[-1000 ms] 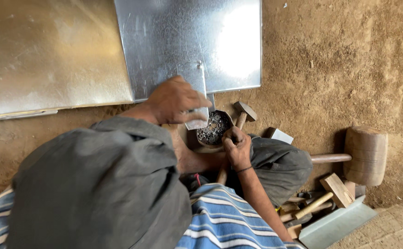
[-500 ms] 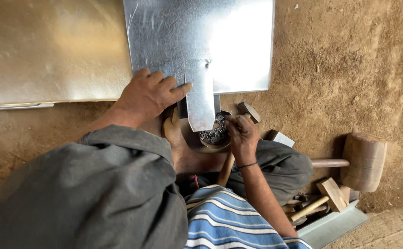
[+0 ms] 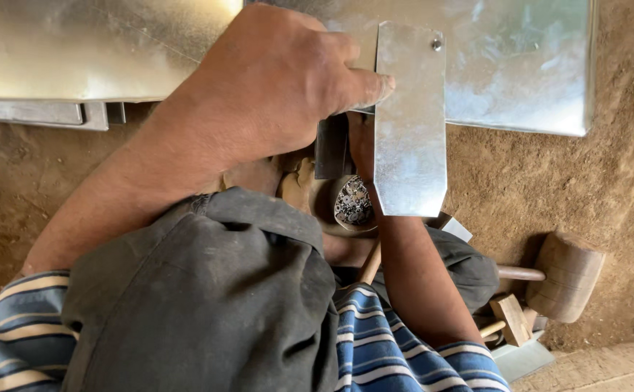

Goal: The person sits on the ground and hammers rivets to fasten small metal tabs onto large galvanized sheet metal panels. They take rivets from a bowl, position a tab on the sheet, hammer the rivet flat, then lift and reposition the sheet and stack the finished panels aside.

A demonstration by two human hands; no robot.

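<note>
Hands work over bare brown earth floor [image 3: 563, 181]. Left hand [image 3: 273, 80] curls its fingers around the left edge of a narrow flat galvanised metal strip [image 3: 410, 123], thumb pressed to its face — the strip hangs down from the near edge of a large shiny sheet-metal panel [image 3: 520, 65], a small rivet [image 3: 436, 44] near its top. Right hand [image 3: 360, 141] sits behind the strip, mostly hidden; its finger state cannot be told. Below lies a small round bowl of dark metal bits [image 3: 353, 203]. A large wooden mallet [image 3: 567, 274] rests at the lower right.

Head camera looks steeply down, close above the hands [image 3: 273, 87].
</note>
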